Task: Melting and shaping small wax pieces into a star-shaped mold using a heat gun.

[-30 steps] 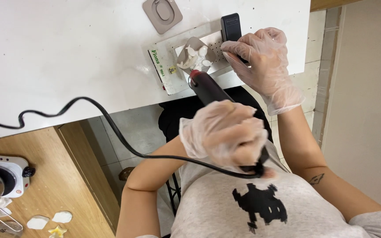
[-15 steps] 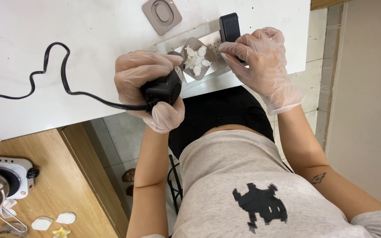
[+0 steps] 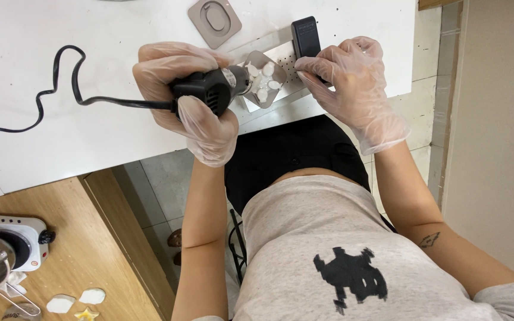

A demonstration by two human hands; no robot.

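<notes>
A small craft workshop is suggested. A white flat-topped bench (image 3: 60, 131) carries a black corded rotary tool (image 3: 206, 90). A small white electric hotplate (image 3: 10, 241) is set on a wooden side surface (image 3: 78, 255).

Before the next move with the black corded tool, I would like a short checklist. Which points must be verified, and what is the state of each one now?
1. Grip on the black rotary tool: the left hand is wrapped around its body. Ok.
2. Tool tip: it points into the small grey tray of white pieces; whether it touches one, cannot tell.
3. Right hand: its fingertips rest beside the tray, near the black block, apart from the tool tip. Ok.
4. Gloves: both hands wear clear gloves. Ok.
5. Cord: it lies in loose loops on the white table, not taut. Ok.
6. Tool running or stopped: cannot tell.
</notes>
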